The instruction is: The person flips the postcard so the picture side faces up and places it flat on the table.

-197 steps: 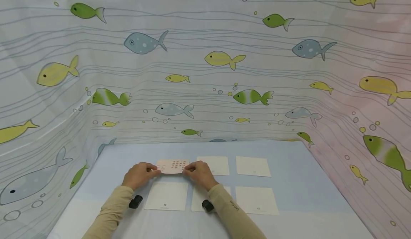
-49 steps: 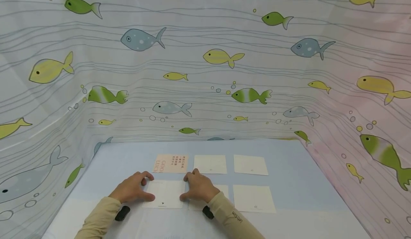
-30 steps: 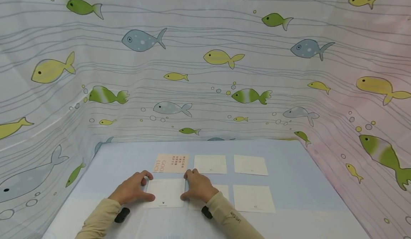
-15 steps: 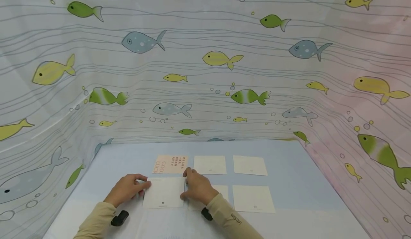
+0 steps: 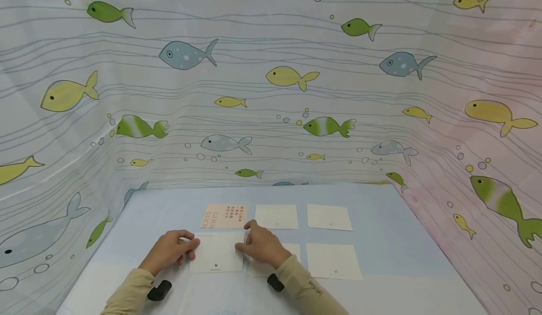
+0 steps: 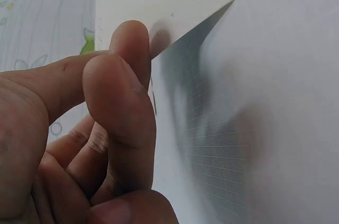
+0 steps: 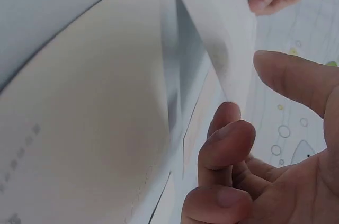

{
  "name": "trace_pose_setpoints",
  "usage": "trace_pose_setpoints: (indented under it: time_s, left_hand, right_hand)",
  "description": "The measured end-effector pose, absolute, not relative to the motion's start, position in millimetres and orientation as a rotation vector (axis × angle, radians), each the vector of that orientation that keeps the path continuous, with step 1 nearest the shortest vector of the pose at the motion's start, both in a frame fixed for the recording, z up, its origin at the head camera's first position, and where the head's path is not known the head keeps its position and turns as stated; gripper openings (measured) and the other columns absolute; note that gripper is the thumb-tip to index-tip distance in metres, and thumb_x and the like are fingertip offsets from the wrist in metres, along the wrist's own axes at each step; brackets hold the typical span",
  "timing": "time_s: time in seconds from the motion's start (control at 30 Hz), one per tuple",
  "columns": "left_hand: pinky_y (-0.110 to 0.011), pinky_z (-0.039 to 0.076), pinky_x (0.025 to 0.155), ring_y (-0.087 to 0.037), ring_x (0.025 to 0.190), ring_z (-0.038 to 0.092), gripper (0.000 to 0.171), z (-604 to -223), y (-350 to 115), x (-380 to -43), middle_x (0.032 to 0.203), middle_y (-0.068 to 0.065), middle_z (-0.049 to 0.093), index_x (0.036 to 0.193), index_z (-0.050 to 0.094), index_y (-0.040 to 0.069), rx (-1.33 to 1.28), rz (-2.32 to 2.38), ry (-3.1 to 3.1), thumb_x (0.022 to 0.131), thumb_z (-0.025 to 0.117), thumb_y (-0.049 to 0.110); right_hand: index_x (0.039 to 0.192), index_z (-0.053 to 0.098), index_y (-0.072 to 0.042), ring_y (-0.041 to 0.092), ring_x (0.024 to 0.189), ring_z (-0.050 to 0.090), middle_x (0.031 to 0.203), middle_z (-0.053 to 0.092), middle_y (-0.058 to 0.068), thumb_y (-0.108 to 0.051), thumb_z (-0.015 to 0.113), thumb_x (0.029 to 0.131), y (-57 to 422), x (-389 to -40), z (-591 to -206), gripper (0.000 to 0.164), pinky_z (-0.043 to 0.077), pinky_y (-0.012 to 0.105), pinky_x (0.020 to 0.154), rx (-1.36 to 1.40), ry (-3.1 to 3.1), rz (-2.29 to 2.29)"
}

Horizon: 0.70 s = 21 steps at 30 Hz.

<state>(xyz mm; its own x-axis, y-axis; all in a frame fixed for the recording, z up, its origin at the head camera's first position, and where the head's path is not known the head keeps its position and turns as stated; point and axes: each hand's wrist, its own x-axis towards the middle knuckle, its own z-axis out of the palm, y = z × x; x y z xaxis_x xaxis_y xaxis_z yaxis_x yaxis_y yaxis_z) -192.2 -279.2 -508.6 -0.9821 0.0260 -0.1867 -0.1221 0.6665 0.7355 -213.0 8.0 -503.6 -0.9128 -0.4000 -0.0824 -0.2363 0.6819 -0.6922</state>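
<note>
A white card (image 5: 216, 251) with a small dark mark near its front edge is raised off the table, as the gap below it in the right wrist view shows. My left hand (image 5: 167, 250) pinches its left edge near the far corner between thumb and forefinger. At the right edge is my right hand (image 5: 266, 245), its thumb (image 7: 288, 75) stretched out apart from bent fingers (image 7: 228, 139); one fingertip meets a corner of the card. Behind lies a pink card (image 5: 224, 215) with red "GOOD LUCK" lettering and dark characters, flat on the table.
More white cards lie in two rows: one at the back middle (image 5: 276, 216), another at the back right (image 5: 329, 217), a third at the front right (image 5: 333, 261). A front-middle card (image 5: 292, 249) is partly covered by my right arm. Fish-patterned sheeting (image 5: 271, 117) walls the table (image 5: 402, 240).
Both hands earlier held the pink card, which now lies flat. They moved to the front white card; my left fingers closed on its edge, it rose, and my right thumb shifted up its side.
</note>
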Motion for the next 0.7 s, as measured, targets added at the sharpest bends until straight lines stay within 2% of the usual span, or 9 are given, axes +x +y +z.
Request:
trace_pose_setpoints:
  time_s: [0.13,0.23,0.43,0.53,0.7]
  left_hand:
    - [-0.032,0.042,0.057,-0.018,0.052,0.057,0.045,-507.6,-278.5,-192.4,0.068,0.001,0.070,0.120,0.065,-0.003,-0.070,1.201,2.710,0.097,0.069,0.035]
    - [-0.033,0.042,0.059,-0.019,0.053,0.057,0.045,-507.7,-278.5,-193.2,0.068,0.001,0.070,0.120,0.065,-0.003,-0.070,1.195,2.716,0.097,0.069,0.036]
    - [-0.032,0.041,0.058,-0.019,0.053,0.056,0.046,-508.1,-278.6,-194.2,0.068,0.002,0.069,0.120,0.065,-0.002,-0.068,1.176,2.731,0.097,0.068,0.037]
    - [-0.032,0.041,0.057,-0.018,0.052,0.056,0.044,-508.5,-278.3,-193.8,0.068,0.002,0.069,0.120,0.065,-0.002,-0.084,1.183,2.724,0.097,0.068,0.035]
    - [-0.031,0.041,0.055,-0.018,0.052,0.055,0.045,-510.3,-279.4,-193.5,0.068,0.001,0.069,0.122,0.064,-0.003,-0.097,1.210,2.701,0.097,0.068,0.034]
  right_hand:
    - [0.142,0.050,-0.002,0.012,0.066,0.056,0.077,0.061,-0.006,-0.043,0.072,0.093,9.6,-212.5,-502.3,0.067,0.046,0.031,0.060,-0.427,2.580,-1.120]
    - [0.142,0.053,-0.002,0.013,0.066,0.056,0.075,0.062,-0.006,-0.044,0.068,0.095,9.6,-213.6,-503.4,0.065,0.045,0.031,0.061,-0.409,2.556,-1.138]
    - [0.127,0.063,0.005,0.013,0.071,0.056,0.069,0.068,-0.003,-0.034,0.068,0.096,8.9,-216.4,-503.8,0.050,0.043,0.031,0.066,-0.446,2.490,-1.227]
    - [0.117,0.067,0.004,0.012,0.071,0.055,0.069,0.070,-0.002,-0.028,0.067,0.096,8.7,-217.0,-504.3,0.038,0.042,0.030,0.067,-0.461,2.450,-1.271]
    - [0.111,0.069,-0.001,0.011,0.070,0.056,0.069,0.071,-0.004,-0.026,0.067,0.097,7.0,-218.7,-507.1,0.029,0.041,0.029,0.065,-0.457,2.454,-1.272]
